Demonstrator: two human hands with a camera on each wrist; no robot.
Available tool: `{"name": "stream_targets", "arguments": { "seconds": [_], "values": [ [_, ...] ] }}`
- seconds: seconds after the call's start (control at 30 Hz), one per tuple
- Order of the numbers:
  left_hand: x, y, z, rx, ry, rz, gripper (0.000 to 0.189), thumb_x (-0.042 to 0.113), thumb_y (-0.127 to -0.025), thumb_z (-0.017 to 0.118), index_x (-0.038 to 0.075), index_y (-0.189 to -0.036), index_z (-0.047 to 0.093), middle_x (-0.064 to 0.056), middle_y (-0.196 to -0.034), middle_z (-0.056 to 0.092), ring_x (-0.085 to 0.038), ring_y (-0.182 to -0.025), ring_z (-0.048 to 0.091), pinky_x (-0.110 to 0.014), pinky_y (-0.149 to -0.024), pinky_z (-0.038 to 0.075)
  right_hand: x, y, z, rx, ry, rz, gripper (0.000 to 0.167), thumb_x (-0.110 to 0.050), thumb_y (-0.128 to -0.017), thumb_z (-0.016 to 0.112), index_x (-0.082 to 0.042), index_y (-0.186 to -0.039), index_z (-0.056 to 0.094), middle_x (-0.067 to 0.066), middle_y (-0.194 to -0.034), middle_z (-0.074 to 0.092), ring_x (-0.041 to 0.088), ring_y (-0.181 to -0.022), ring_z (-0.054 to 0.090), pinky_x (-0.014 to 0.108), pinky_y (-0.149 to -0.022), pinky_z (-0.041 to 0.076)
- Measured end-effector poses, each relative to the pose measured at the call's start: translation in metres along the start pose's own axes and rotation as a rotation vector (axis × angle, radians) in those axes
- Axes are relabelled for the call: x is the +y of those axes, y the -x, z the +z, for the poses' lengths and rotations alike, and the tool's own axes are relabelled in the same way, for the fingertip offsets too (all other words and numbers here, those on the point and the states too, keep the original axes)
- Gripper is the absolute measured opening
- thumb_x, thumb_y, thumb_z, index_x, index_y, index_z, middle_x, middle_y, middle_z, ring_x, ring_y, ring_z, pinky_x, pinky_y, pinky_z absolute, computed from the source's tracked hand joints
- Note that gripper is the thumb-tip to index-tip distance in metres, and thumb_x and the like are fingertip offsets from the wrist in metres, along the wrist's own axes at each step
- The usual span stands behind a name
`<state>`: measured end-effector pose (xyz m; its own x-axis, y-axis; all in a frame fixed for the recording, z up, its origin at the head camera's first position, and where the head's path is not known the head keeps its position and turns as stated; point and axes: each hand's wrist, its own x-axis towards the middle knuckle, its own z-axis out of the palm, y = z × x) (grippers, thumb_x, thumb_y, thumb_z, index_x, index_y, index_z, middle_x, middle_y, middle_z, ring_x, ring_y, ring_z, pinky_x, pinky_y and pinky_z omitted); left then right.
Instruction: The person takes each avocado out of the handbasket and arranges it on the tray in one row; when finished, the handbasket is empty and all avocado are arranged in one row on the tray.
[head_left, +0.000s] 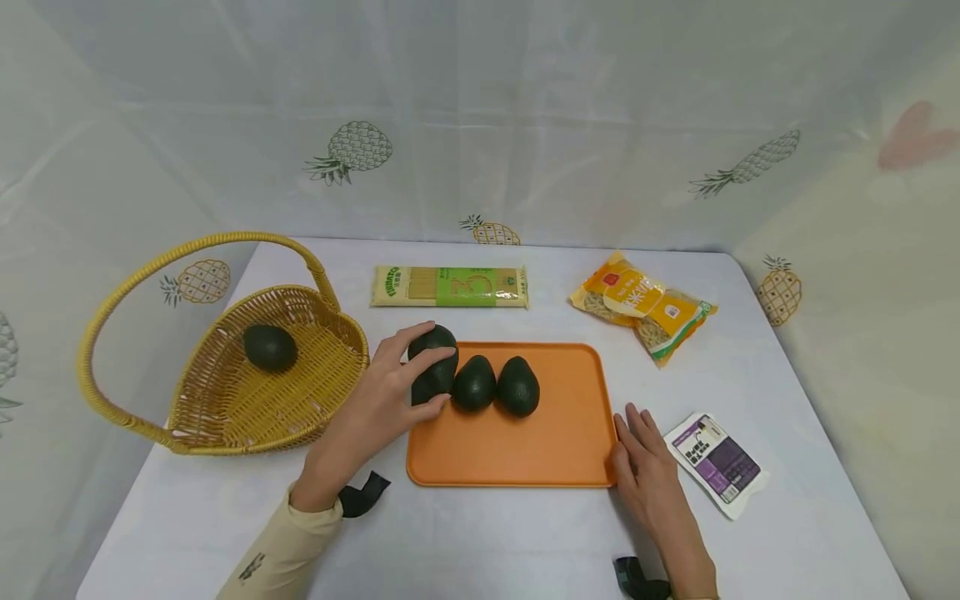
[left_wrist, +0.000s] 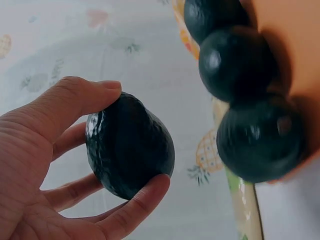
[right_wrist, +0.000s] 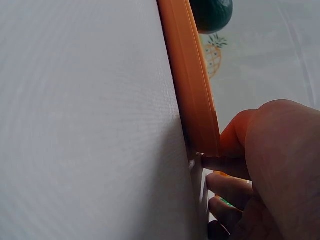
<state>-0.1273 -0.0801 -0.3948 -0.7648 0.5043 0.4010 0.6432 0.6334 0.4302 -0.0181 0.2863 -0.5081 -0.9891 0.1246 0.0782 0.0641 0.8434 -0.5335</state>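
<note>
While left fingers [left_wrist: 144, 204] curl round one avocado [left_wrist: 132, 150], three others [head_left: 518, 387] occupy one tray [head_left: 525, 454]; right fingers [head_left: 637, 424], extended, touch it.

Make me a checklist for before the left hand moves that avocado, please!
1. Left hand has a good hold: ok, thumb and fingers are around the avocado.
2. Held avocado is apart from its neighbours: ok, the left wrist view shows a gap.
3. Right hand is at the tray: ok, touching its right edge.
4. Three other avocados won't roll: cannot tell; they lie in a row on the tray.
5. Basket has room, if it's going there: ok, just one avocado inside.
</note>
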Motion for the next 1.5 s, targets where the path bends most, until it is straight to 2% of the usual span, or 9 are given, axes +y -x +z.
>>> {"name": "stream_targets", "arguments": {
  "seconds": [0.23,0.47,0.77,1.0,1.13,1.33,1.5],
  "values": [
    [0.01,-0.013,0.014,-0.006,0.055,0.071,0.054,0.016,-0.081,0.096,0.01,-0.13,0.074,-0.023,-0.154,0.054,-0.043,-0.131,0.057,-0.051,-0.098,0.063,0.0,0.0,-0.001,-0.023,-0.009,0.027,0.049,-0.018,-0.111,0.052,-0.002,-0.157,0.051,0.021,-0.171,0.039,0.046,-0.162,0.029,0.064,-0.127,0.03],
    [0.018,-0.021,0.025,-0.028,0.081,0.112,0.049,0.014,-0.084,0.093,0.01,-0.129,0.074,-0.024,-0.152,0.054,-0.044,-0.129,0.056,-0.05,-0.096,0.063,-0.002,-0.001,-0.002,-0.034,-0.007,0.042,0.05,-0.019,-0.112,0.052,-0.002,-0.158,0.05,0.021,-0.172,0.039,0.045,-0.162,0.029,0.067,-0.125,0.032],
    [0.021,-0.027,0.036,-0.033,0.102,0.148,0.051,0.016,-0.084,0.093,0.012,-0.13,0.074,-0.021,-0.154,0.054,-0.041,-0.134,0.055,-0.058,-0.108,0.053,-0.002,-0.001,-0.002,-0.045,0.008,0.044,0.051,-0.02,-0.111,0.051,-0.002,-0.159,0.048,0.02,-0.173,0.037,0.045,-0.163,0.027,0.066,-0.127,0.03],
    [0.02,-0.036,0.046,-0.052,0.104,0.169,0.05,0.023,-0.086,0.092,0.016,-0.132,0.074,-0.016,-0.154,0.054,-0.038,-0.131,0.055,-0.053,-0.103,0.057,-0.004,0.0,-0.002,-0.011,0.007,0.019,0.049,-0.018,-0.111,0.053,-0.001,-0.157,0.051,0.021,-0.17,0.041,0.046,-0.161,0.031,0.065,-0.126,0.032],
    [0.022,-0.041,0.051,-0.051,0.109,0.192,0.05,0.023,-0.086,0.092,0.017,-0.132,0.073,-0.017,-0.152,0.054,-0.038,-0.128,0.054,-0.051,-0.1,0.058,-0.003,0.001,-0.002,0.006,0.01,0.007,0.048,-0.017,-0.11,0.054,0.0,-0.155,0.053,0.022,-0.169,0.043,0.047,-0.16,0.033,0.065,-0.125,0.032],
    [0.025,-0.046,0.056,-0.052,0.108,0.225,0.048,0.021,-0.087,0.09,0.017,-0.132,0.073,-0.018,-0.152,0.055,-0.039,-0.129,0.053,-0.048,-0.099,0.06,-0.002,0.001,-0.002,-0.003,0.007,0.01,0.049,-0.017,-0.11,0.054,-0.001,-0.156,0.053,0.021,-0.17,0.042,0.046,-0.16,0.032,0.065,-0.125,0.032],
    [0.029,-0.05,0.061,-0.07,0.111,0.227,0.049,0.022,-0.088,0.089,0.017,-0.133,0.073,-0.017,-0.152,0.054,-0.039,-0.128,0.053,-0.044,-0.097,0.06,-0.002,0.0,-0.002,-0.003,0.005,0.01,0.048,-0.017,-0.11,0.054,-0.001,-0.156,0.053,0.021,-0.17,0.042,0.046,-0.16,0.032,0.066,-0.125,0.033]
  ]
}}
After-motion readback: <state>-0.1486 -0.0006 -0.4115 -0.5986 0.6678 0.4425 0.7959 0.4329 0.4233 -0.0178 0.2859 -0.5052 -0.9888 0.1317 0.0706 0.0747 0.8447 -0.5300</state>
